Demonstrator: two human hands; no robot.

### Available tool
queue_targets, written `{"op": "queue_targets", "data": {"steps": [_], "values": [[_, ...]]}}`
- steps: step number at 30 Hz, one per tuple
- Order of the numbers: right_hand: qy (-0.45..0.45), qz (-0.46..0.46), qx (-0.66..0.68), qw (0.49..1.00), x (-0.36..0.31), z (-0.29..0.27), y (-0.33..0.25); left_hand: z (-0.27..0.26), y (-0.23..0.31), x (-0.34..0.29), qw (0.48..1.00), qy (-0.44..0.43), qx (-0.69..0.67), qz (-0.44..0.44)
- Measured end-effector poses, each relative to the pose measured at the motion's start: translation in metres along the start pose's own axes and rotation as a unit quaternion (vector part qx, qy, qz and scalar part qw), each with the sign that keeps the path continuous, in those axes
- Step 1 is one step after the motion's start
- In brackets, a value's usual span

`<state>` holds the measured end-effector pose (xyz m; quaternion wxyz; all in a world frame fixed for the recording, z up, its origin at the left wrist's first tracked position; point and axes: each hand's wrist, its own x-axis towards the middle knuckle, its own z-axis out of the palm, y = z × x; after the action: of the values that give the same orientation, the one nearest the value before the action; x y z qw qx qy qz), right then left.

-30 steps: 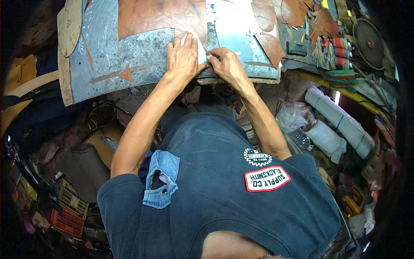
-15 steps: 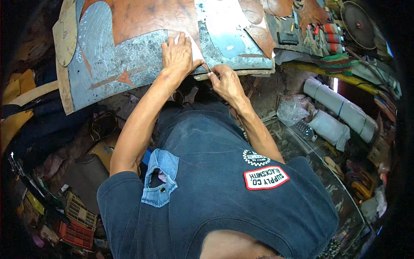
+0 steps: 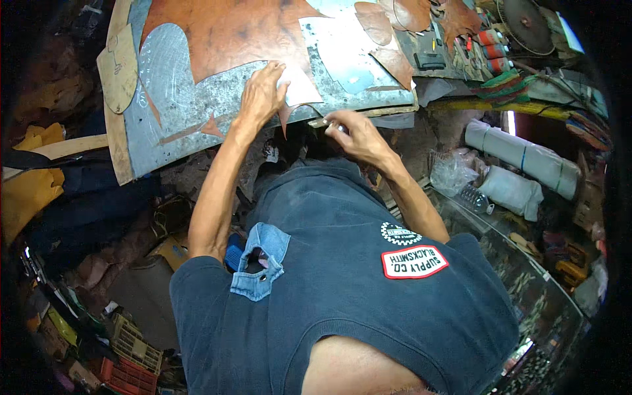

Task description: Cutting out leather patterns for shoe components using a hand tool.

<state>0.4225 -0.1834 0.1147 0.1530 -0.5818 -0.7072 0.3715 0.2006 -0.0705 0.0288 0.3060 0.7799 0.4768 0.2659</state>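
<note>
A large piece of brown leather (image 3: 240, 33) lies on the grey metal-topped bench (image 3: 217, 99). My left hand (image 3: 262, 95) rests on its near edge with fingers stretched out, its thumb beside a white flat template (image 3: 303, 87) on the leather. Below the template, a narrow pointed strip of leather (image 3: 284, 120) hangs over the bench's front edge. Just off that edge, my right hand (image 3: 359, 135) is closed around a knife (image 3: 318, 123). Its thin blade is hard to make out against the edge.
Small leather scraps (image 3: 210, 126) lie at the near left of the bench. To the right are cut leather pieces (image 3: 395, 66), a black case (image 3: 430, 61), red-labelled cans (image 3: 494, 51) and a round fan (image 3: 526, 25). Wrapped rolls (image 3: 523, 157) stand at lower right.
My right hand with the knife has drawn back from the template's corner, off the bench edge. My left hand has turned and uncovers more of the template. The leather strip now hangs down.
</note>
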Motion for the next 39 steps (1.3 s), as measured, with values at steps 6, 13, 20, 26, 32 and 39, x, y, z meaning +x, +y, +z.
{"op": "queue_targets", "data": {"steps": [6, 13, 20, 26, 32, 39], "values": [[0.122, -0.002, -0.216, 0.969, 0.017, 0.021, 0.022, 0.021, 0.021, -0.028, 0.986, 0.02, 0.147, 0.073], [0.147, -0.045, -0.217, 0.964, 0.026, 0.034, 0.025, 0.037, 0.021, -0.03, 0.986, 0.038, 0.157, 0.045], [0.226, -0.073, -0.056, 0.97, 0.024, 0.031, 0.011, 0.022, 0.011, -0.017, 0.971, 0.164, 0.148, 0.088], [0.226, -0.043, 0.014, 0.973, 0.025, 0.035, -0.001, -0.023, 0.023, -0.033, 0.796, 0.103, -0.548, -0.237], [0.219, -0.175, -0.098, 0.955, 0.022, 0.018, -0.015, -0.015, 0.044, -0.061, 0.761, -0.001, -0.605, -0.233], [0.232, -0.154, -0.062, 0.958, 0.017, -0.007, 0.013, -0.004, 0.075, -0.043, 0.767, -0.032, -0.589, -0.251]]}}
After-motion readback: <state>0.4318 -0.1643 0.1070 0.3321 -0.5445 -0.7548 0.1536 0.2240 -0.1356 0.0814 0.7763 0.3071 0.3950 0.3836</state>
